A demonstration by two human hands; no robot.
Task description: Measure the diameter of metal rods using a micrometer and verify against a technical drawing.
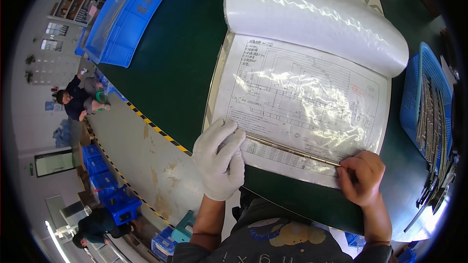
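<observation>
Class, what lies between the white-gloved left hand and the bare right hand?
In the head view, a thin, shiny metal rod spans from left hand to right hand, over a plastic-covered white printed drawing.

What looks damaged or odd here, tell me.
The grey floor left of the green table shows ragged brown patches, like worn coating. Also mismatched: the left hand wears a white glove, the right hand is bare.

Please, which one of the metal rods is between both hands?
The rod over the drawing, between gloved left hand and bare right hand; the others are bunched at the blue basket.
</observation>
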